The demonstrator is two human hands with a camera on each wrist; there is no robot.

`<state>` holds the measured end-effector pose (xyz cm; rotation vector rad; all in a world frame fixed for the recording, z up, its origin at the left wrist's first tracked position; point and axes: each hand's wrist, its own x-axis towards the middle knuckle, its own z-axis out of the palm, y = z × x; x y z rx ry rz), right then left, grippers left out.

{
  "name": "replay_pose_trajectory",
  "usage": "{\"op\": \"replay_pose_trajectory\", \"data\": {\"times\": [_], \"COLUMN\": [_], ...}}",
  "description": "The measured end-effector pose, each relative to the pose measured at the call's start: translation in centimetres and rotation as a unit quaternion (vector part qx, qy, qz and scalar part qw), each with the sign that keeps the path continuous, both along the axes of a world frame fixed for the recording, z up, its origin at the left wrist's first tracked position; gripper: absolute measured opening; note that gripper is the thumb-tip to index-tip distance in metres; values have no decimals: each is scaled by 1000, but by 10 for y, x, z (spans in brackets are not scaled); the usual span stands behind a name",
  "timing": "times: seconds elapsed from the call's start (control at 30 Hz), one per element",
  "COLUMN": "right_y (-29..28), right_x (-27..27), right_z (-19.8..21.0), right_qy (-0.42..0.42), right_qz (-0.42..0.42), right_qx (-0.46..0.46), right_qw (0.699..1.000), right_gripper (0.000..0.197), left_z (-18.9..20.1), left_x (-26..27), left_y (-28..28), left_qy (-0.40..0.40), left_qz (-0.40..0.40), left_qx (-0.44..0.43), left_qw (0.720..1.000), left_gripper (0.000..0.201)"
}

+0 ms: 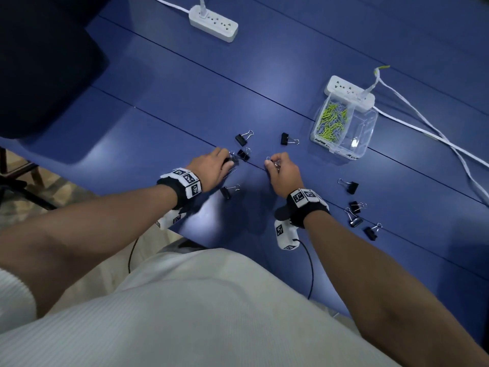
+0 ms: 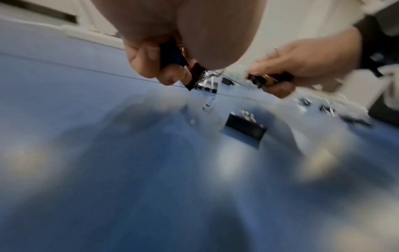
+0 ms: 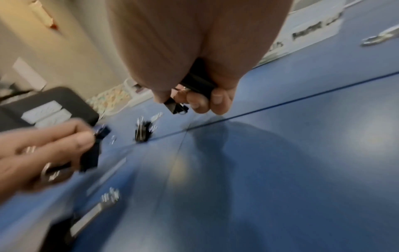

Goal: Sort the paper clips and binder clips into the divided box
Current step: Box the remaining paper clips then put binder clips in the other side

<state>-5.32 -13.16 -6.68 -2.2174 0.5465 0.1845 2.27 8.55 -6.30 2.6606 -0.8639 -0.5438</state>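
Observation:
Black binder clips [image 1: 244, 137] lie scattered on the blue table [image 1: 158, 107]. My left hand [image 1: 217, 165] curls round black binder clips [image 2: 172, 54], just left of another clip [image 1: 244, 154] on the table. My right hand [image 1: 281, 169] grips a bunch of binder clips [image 3: 195, 85], with wire handles sticking out past the fingers. The clear divided box [image 1: 344, 125] stands to the right; its left compartment holds yellow-green and silver paper clips [image 1: 330, 120]. A silver paper clip [image 2: 209, 104] lies on the table below my left fingers.
Several more binder clips [image 1: 354, 205] lie to the right of my right wrist, one [image 1: 227, 191] by my left wrist. Two white power strips [image 1: 213, 22] [image 1: 349, 91] with cables sit beyond. A dark chair [image 1: 39, 75] stands at the left edge.

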Motion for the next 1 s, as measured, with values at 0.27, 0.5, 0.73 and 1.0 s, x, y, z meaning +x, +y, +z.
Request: {"op": "replay_pose_trajectory", "data": {"times": [0.27,0.5,0.73,1.0], "right_y": [-19,-21,-13,-25], "right_x": [-6,-16,-30,-29], "right_z": [5,-8,-13,-6], "right_qy": [43,-28,-47,-78], "right_qz": [-39,-145,-110,-285], "right_qx": [40,147,106,306], "right_qw": [998,978,987,905], "right_gripper": [23,14,14,21], "left_z": [12,26,23,18], "left_x": [-1,-4,-6,-8], "left_y": [-9,-34,-38,-38], "left_qy": [55,232,384,400], "left_qz": [82,255,262,250], "left_qx": [-76,-160,-196,-175], "left_qw": [992,925,863,864], "left_gripper": [29,39,25,19]}}
